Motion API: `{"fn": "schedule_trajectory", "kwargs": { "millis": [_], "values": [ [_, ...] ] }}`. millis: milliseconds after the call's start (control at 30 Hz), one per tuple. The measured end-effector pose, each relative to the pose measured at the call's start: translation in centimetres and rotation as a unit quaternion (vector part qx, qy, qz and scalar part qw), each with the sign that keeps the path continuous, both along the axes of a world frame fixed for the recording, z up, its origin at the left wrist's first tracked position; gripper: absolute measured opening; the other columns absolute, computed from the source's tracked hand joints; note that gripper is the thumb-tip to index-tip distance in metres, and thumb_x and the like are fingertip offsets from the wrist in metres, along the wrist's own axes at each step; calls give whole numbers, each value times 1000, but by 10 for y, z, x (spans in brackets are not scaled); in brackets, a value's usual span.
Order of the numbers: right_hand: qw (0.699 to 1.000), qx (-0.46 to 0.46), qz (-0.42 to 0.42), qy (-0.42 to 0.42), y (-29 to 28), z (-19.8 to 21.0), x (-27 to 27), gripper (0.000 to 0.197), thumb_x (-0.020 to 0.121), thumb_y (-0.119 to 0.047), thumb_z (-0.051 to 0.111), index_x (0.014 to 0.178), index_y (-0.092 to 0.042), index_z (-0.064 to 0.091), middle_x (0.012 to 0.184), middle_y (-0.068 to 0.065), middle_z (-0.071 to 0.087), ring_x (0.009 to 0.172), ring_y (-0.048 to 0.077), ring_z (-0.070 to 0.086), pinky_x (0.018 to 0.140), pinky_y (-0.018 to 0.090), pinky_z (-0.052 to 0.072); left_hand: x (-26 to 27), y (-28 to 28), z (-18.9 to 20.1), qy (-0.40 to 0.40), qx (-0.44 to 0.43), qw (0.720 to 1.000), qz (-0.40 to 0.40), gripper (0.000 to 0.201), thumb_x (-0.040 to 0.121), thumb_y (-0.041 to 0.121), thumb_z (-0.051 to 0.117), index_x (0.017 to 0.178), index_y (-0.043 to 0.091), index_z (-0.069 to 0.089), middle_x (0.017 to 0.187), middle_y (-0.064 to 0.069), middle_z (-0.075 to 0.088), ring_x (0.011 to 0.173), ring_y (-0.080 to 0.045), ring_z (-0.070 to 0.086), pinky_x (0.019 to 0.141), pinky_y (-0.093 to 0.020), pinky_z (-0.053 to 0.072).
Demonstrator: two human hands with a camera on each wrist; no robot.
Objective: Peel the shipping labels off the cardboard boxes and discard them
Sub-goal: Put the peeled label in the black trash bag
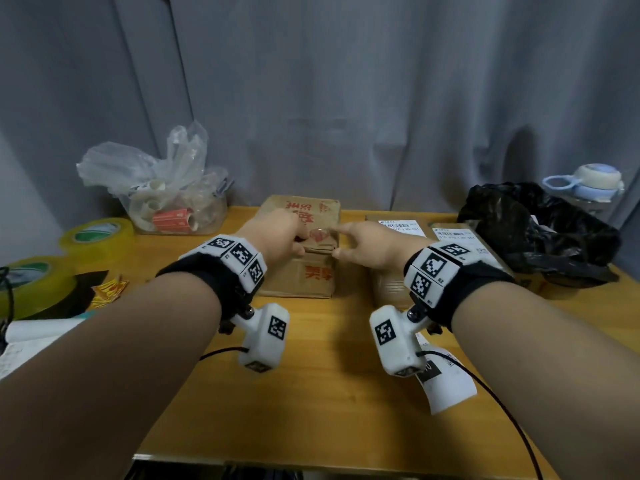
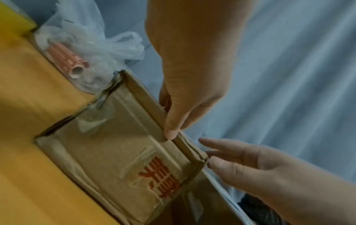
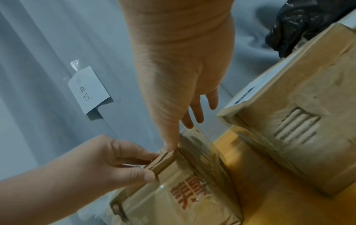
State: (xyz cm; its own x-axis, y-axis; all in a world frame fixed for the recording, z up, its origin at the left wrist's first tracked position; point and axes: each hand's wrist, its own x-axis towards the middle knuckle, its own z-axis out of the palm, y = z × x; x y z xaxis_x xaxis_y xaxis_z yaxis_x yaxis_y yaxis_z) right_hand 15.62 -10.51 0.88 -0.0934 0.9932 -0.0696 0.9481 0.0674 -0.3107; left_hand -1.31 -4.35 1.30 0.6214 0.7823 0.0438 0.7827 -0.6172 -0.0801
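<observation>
left hand [image 1: 277,233] thumb and fingers pinching top edge of taped brown cardboard box [image 1: 299,271] mid-table | right hand [image 1: 367,242] fingers spread, thumb touching same edge | white shipping labels [image 1: 403,227] sit on neighbouring boxes | risk: box could slide or tip, grip's pretty shallow

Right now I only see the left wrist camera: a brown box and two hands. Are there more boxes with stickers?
Observer: Yes. Right of your brown box stands another box with a white label on top.
Operator: Where does the rubbish go?
Observer: Probably into the black bag at the table's far right.
Operator: Is any sticker off already?
Observer: One loose white label lies on the table, near the front edge.
</observation>
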Motion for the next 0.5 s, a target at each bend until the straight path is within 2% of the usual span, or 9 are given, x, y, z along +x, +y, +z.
{"fn": "schedule_trajectory", "kwargs": {
  "millis": [100,233,300,433,500],
  "values": [
    [1000,19,-7,2,-3,7,2,57,92,-35,54,145,-22,36,145,1,46,132,21,44,105,30,36,7,-3,2,5,18,1000,4,28,86,32,61,108,16,65,105,-3,66,97,-22,59,80,-32,47],
    [998,40,-25,-31,-15,18,17,52,92,-36,54,141,-20,42,140,5,51,127,22,49,103,30,38,21,-12,7,-20,13,1000,3,34,91,40,51,110,15,66,106,-3,66,99,-23,60,83,-34,45],
    [997,50,-40,-32,-26,21,27,48,92,-36,54,137,-19,48,134,6,56,121,22,53,99,29,40,31,-22,8,-49,5,999,-7,35,93,39,48,112,15,65,107,-5,67,101,-24,60,84,-34,47],
    [994,62,-78,-34,-50,19,49,33,90,-37,57,114,-14,65,116,7,64,107,23,58,83,26,41,54,-48,0,-126,-6,990,-58,31,94,32,49,114,13,64,111,-7,67,102,-26,60,85,-35,49],
    [991,44,-116,-49,-66,11,62,30,89,-40,57,102,-15,66,111,6,64,98,22,56,76,25,37,67,-61,-11,-147,-26,986,-77,31,94,31,49,114,12,63,113,-6,66,103,-25,60,87,-35,48]
  ]
}}
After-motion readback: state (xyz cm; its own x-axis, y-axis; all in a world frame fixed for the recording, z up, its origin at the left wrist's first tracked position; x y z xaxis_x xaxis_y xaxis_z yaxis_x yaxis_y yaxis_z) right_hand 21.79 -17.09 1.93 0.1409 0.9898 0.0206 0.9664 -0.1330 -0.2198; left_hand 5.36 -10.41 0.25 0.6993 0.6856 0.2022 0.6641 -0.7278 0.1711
